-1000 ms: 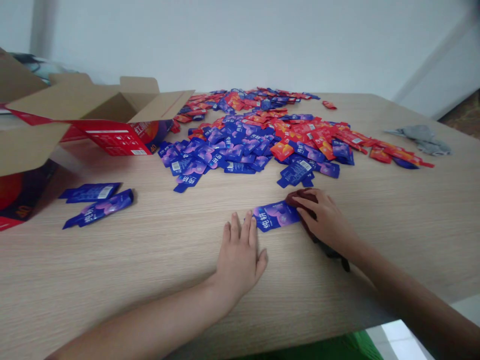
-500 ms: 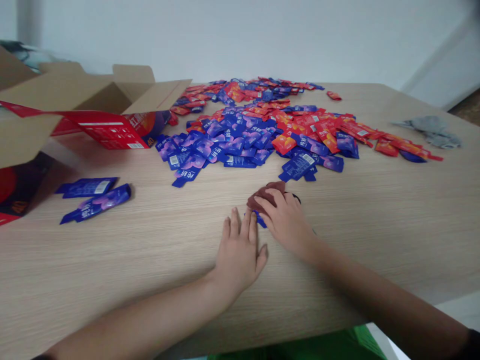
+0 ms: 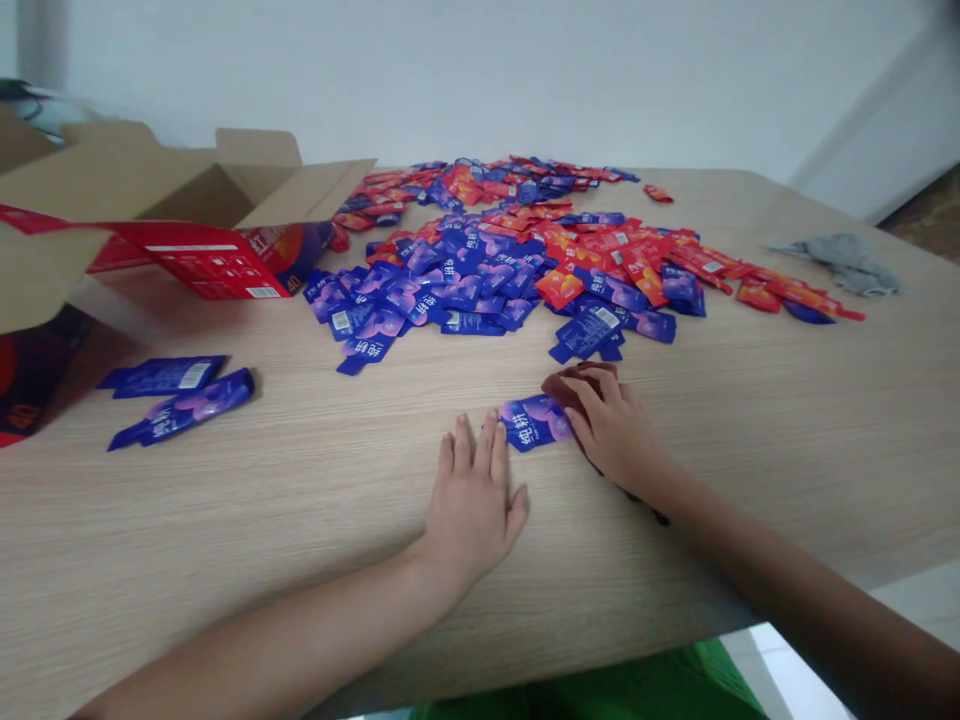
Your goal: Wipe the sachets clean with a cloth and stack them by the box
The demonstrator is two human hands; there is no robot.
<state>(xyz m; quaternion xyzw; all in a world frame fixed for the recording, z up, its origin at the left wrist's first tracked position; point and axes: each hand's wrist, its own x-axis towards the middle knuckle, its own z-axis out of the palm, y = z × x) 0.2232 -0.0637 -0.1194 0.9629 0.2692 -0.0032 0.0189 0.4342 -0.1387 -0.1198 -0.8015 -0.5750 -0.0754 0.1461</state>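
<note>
A blue and purple sachet lies flat on the wooden table, front face up. My left hand rests flat with fingers stretched out, its fingertips at the sachet's left end. My right hand is closed on a brown cloth, pressed over the sachet's right end. Part of the cloth hides under the palm, and a dark edge of it shows below the wrist. Beyond the hands lies a large heap of blue sachets and red sachets.
Two blue sachets lie apart at the left. An open cardboard box with red printed sides stands behind them, another box flap nearer. A grey crumpled cloth lies at the right. A white wall closes off the back.
My right hand has slid to the right with the brown cloth, uncovering more of the sachet's printed face. My left hand has stayed at the sachet's left end.
</note>
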